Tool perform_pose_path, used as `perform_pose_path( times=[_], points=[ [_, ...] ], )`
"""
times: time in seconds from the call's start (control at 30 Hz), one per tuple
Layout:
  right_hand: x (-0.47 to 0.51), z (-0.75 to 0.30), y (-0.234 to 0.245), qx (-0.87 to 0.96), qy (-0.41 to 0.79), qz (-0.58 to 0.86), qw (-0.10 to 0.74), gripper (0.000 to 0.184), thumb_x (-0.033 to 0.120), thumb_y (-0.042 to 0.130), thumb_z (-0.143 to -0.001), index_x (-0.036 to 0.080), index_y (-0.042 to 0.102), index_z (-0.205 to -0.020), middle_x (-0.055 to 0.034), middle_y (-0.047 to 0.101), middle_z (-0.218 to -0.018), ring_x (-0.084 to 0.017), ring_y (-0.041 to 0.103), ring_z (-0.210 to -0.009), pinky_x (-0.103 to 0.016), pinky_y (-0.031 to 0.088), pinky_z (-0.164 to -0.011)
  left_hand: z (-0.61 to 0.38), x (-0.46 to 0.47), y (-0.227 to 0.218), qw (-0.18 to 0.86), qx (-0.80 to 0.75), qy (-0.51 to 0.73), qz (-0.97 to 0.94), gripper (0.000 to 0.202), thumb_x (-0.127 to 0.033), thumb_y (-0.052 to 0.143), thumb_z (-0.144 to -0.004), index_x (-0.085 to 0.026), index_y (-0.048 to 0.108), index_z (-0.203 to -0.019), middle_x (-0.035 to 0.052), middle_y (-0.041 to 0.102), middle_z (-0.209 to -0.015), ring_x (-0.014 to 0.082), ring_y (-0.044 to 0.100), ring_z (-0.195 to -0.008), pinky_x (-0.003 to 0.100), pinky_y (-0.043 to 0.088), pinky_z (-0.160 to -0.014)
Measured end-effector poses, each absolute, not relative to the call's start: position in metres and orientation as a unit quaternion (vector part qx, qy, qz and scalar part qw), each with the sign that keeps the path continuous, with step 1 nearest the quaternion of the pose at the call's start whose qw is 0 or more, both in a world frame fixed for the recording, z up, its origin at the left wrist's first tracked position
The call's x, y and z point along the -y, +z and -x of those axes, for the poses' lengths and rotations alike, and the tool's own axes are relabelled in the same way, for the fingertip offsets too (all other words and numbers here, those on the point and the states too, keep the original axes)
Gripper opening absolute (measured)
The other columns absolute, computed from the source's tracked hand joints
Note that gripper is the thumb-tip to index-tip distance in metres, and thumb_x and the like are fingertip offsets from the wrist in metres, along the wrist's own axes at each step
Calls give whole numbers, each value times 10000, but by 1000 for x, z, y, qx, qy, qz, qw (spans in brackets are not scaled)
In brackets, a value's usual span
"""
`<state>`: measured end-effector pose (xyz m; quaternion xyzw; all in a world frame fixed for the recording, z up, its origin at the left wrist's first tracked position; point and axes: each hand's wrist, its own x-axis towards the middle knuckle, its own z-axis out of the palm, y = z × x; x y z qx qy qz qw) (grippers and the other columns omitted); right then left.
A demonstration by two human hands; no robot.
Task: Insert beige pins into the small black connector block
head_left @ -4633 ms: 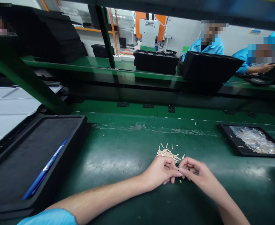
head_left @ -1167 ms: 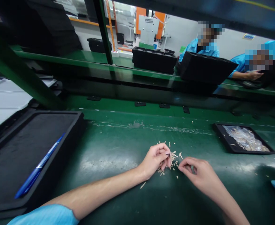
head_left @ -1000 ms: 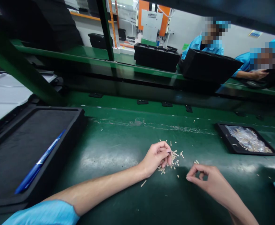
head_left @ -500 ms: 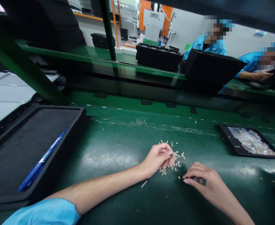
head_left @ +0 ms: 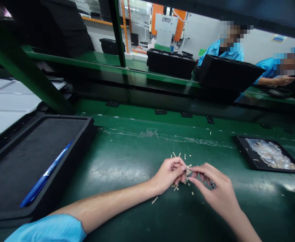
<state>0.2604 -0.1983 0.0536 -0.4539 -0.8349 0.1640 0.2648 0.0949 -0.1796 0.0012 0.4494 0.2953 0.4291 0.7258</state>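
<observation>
Both my hands rest on the green worktop (head_left: 127, 161) near its front edge, fingertips meeting over a small pile of short beige strips (head_left: 185, 179). My left hand (head_left: 168, 174) is curled, its thumb and forefinger pinched on a strip. My right hand (head_left: 212, 188) reaches in from the right, and its pinched fingertips touch the left ones with a tiny piece between them. Loose strips (head_left: 174, 155) lie scattered just beyond the hands. One stray strip (head_left: 154, 200) lies beside my left wrist.
A large black foam tray (head_left: 87, 131) with a blue pen (head_left: 45, 174) fills the left. A small black tray (head_left: 248, 158) of shiny parts sits at right. Beyond, a raised green conveyor (head_left: 137, 72) carries black bins (head_left: 171, 64); people in blue work behind it.
My right hand went out to the right, pinched something off the worktop, and has come back to meet my left fingertips. My left hand stayed curled over the pile.
</observation>
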Motion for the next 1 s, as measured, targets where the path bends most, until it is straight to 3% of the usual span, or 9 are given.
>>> perform_pose_path(
  times=[0.23, 0.4, 0.53, 0.67, 0.87, 1.0],
  points=[
    [186, -248, 42, 845, 190, 367, 339, 112, 114, 545, -837, 195, 621, -850, -24, 608, -698, -147, 518, -639, -289, 422, -610, -96, 178, -1, 759, -271, 421, -416, 316, -432, 570, -786, -137, 465, -744, -11, 549, -532, 35, 407, -345, 140, 232, -345],
    [186, -253, 31, 784, 235, 418, 394, 58, 159, 587, -817, 195, 624, -790, -20, 592, -687, -142, 494, -593, -276, 397, -526, -96, 176, -1, 806, -231, 364, -405, 339, -439, 443, -859, -121, 493, -754, 23, 568, -555, 47, 426, -341, 161, 158, -314],
    [182, -257, 29, 772, 275, 421, 389, 68, 172, 600, -811, 197, 632, -756, -24, 588, -715, -146, 523, -628, -275, 416, -551, -95, 175, 1, 811, -217, 377, -391, 260, -381, 518, -831, -134, 469, -767, 14, 574, -551, 42, 411, -337, 155, 159, -319],
    [181, -259, 26, 755, 237, 440, 425, 60, 150, 588, -813, 197, 626, -813, -46, 602, -781, -162, 551, -675, -282, 431, -559, -95, 176, 3, 755, -260, 430, -420, 254, -375, 529, -834, -135, 470, -780, -5, 554, -554, 37, 397, -360, 148, 221, -350],
    [185, -254, 25, 818, 56, 376, 432, 197, 39, 610, -759, 192, 646, -879, -56, 621, -773, -172, 553, -688, -316, 462, -608, -96, 182, 3, 659, -335, 442, -508, 193, -315, 468, -876, -135, 530, -844, -27, 514, -575, 51, 390, -429, 170, 324, -441],
    [186, -252, 26, 832, -11, 379, 404, 199, 23, 604, -759, 180, 647, -875, -65, 631, -777, -172, 554, -696, -310, 468, -619, -92, 183, 1, 504, -401, 428, -634, 190, -201, 420, -892, -148, 600, -866, -13, 540, -614, 85, 487, -547, 194, 395, -561]
  ],
)
